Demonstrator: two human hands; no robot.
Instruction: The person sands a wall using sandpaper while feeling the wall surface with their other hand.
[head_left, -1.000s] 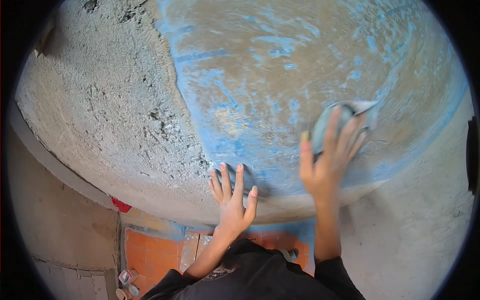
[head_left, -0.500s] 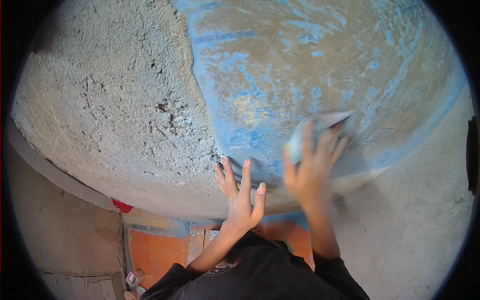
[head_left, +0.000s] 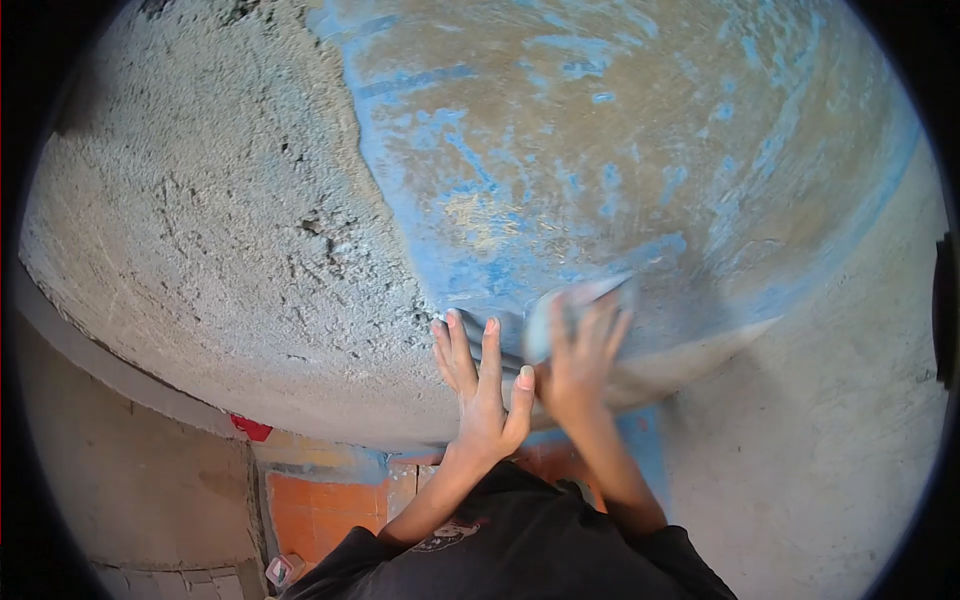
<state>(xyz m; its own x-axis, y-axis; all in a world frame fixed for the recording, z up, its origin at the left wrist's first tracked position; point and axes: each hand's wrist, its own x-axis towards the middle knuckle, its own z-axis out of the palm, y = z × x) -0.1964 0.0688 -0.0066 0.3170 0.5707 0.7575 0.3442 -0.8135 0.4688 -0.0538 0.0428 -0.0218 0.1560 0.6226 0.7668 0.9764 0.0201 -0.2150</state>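
My left hand rests on the lower part of the wall, fingers spread, near the seam between rough plaster and a smoother patch of blue and brown. Nothing is in it. To its right, my right hand presses a pale grey-blue sheet that looks like sandpaper flat against the smooth patch. Motion blurs that hand and the sheet, and its fingers lie over most of it. A pale yellowish spot shows on the blue above my hands.
Orange tiles with blue-stained edges lie below the wall. A red scrap sits along the wall's lower left edge. A small container stands at the bottom left. Bare grey concrete spreads on the right.
My right hand has swept down and left with the sheet, closer to my left hand. My left hand stays in place on the wall. The view has shifted slightly.
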